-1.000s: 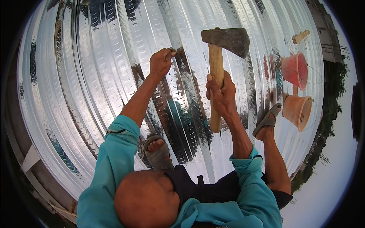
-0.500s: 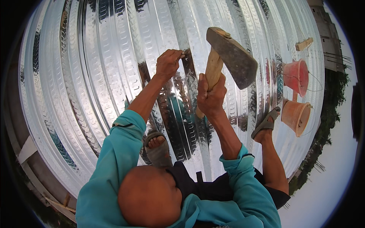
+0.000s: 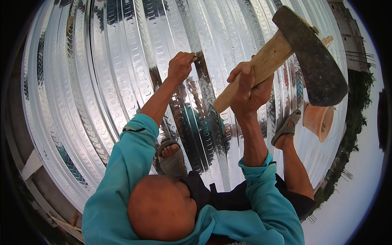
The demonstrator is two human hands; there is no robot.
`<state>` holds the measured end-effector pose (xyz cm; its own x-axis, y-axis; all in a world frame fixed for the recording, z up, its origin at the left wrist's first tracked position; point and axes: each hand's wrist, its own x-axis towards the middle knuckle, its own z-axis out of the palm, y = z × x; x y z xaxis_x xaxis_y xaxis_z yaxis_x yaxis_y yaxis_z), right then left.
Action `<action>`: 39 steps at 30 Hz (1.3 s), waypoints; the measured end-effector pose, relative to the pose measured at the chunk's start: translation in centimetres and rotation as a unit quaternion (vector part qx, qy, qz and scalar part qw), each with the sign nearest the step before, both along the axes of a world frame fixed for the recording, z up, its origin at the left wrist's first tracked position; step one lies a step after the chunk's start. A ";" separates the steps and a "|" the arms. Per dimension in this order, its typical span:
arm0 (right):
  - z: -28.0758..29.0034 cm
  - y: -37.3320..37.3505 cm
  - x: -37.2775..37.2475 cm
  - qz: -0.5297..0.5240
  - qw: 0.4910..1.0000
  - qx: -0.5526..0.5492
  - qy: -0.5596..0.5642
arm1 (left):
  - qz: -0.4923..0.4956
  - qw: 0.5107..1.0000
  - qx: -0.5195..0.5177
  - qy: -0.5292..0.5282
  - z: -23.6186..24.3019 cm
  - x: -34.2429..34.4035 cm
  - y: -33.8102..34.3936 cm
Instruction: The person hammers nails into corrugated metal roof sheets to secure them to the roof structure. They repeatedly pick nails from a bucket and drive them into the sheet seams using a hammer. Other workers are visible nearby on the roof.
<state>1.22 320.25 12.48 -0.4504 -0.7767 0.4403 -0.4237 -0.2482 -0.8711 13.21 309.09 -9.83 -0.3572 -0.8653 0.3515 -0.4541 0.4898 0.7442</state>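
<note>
My left hand (image 3: 181, 67) is closed in a pinch low over a rib of the shiny metal decking (image 3: 122, 77). Whatever sits between its fingertips is too small to make out. My right hand (image 3: 252, 90) is wrapped round the pale wooden handle of a hatchet (image 3: 272, 55), near the handle's lower end. The hatchet's broad, dark, worn metal head is raised up and to the right, well apart from my left hand.
An orange bucket (image 3: 313, 118) with a thin wire handle stands at the right, beside my sandalled right foot (image 3: 285, 130). My left foot (image 3: 171, 157) rests on the decking. The decking curves away to an edge at the right, with greenery (image 3: 355, 118) beyond.
My right hand has swung the hatchet up and to the right, so its head looks larger and now covers the red bucket. My left hand has barely moved.
</note>
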 end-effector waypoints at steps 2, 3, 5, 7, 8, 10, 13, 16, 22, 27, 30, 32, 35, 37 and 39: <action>-3.1 1.2 0.7 -0.008 0.994 0.091 0.055 | -0.004 1.000 -0.018 -0.006 0.0 -0.3 0.4; -6.0 2.2 0.5 -0.006 0.974 0.190 0.122 | -0.004 1.000 -0.030 -0.006 -0.1 -0.6 0.5; -11.3 2.2 -0.5 0.099 0.846 0.476 0.218 | -0.003 0.999 -0.030 -0.032 -1.7 0.2 0.6; -10.0 1.6 0.2 0.051 0.898 0.393 0.192 | 0.011 1.000 -0.024 -0.005 -1.7 0.5 0.0; -8.5 1.9 0.8 0.041 0.927 0.349 0.132 | 0.032 0.999 -0.012 0.005 -1.2 0.5 -0.2; -5.2 2.8 1.4 0.004 0.951 0.305 0.052 | 0.052 0.998 0.035 0.013 -1.1 0.2 0.6; -5.4 2.7 -0.3 -0.003 0.960 0.280 0.001 | -0.140 0.976 -0.148 -0.079 1.0 0.5 1.2; -6.8 3.3 -1.5 0.000 0.948 0.316 -0.037 | -0.135 0.985 -0.103 -0.037 2.6 -0.2 2.1; -6.8 5.8 -1.2 0.018 0.918 0.387 -0.085 | 0.180 0.983 0.017 -0.018 4.8 7.6 0.7; -8.0 5.2 1.7 0.093 0.896 0.419 -0.114 | 0.165 0.975 -0.005 -0.152 2.8 11.3 1.4; -9.9 4.8 2.5 0.124 0.885 0.435 -0.108 | 0.138 0.975 0.006 -0.176 2.6 10.9 1.8; -11.1 4.4 2.7 0.135 0.901 0.407 -0.061 | 0.171 0.967 -0.002 -0.188 2.6 10.8 1.8; -11.2 3.8 2.7 0.140 0.915 0.379 -0.010 | 0.174 0.967 -0.006 -0.184 2.5 11.0 1.6; -11.3 3.2 3.0 0.143 0.919 0.368 0.006 | 0.169 0.970 -0.004 -0.177 2.5 11.5 1.7; -11.8 2.8 4.5 0.162 0.919 0.358 0.005 | 0.183 0.966 0.000 -0.181 2.7 13.4 2.5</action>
